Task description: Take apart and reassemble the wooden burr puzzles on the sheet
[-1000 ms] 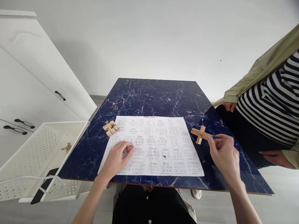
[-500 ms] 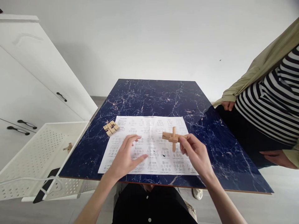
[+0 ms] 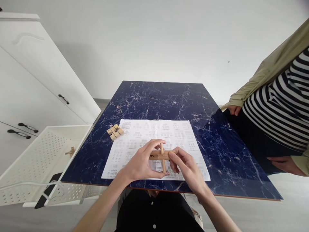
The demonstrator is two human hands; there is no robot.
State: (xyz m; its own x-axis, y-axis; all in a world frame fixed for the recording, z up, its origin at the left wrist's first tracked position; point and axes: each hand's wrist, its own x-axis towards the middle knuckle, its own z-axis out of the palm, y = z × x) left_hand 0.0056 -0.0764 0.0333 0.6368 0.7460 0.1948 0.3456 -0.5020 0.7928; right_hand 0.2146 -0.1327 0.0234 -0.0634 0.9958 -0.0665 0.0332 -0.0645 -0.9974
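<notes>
A cross-shaped wooden interlocking puzzle (image 3: 162, 156) is held above the printed sheet, between my two hands. My left hand (image 3: 145, 161) curves around its left side, with the thumb at the bottom end of the thin upright stick and the fingertips at its top end. My right hand (image 3: 184, 162) pinches the right end of the wider crossbar between thumb and fingers. A dark mark shows on the crossbar's left part. The printed sheet (image 3: 135, 132), covered in small diagrams, lies flat under both hands.
A flat wooden block puzzle (image 3: 115, 132) rests at the sheet's upper left corner on the dark blue marbled table (image 3: 159, 100). On the left, a white perforated bin (image 3: 43, 154) holds a small wooden piece (image 3: 70, 152). Another person (image 3: 275, 106) stands at the right edge.
My right hand has brought the wooden puzzle leftward and slightly down. My left hand has moved right and closed on the upright stick's two ends.
</notes>
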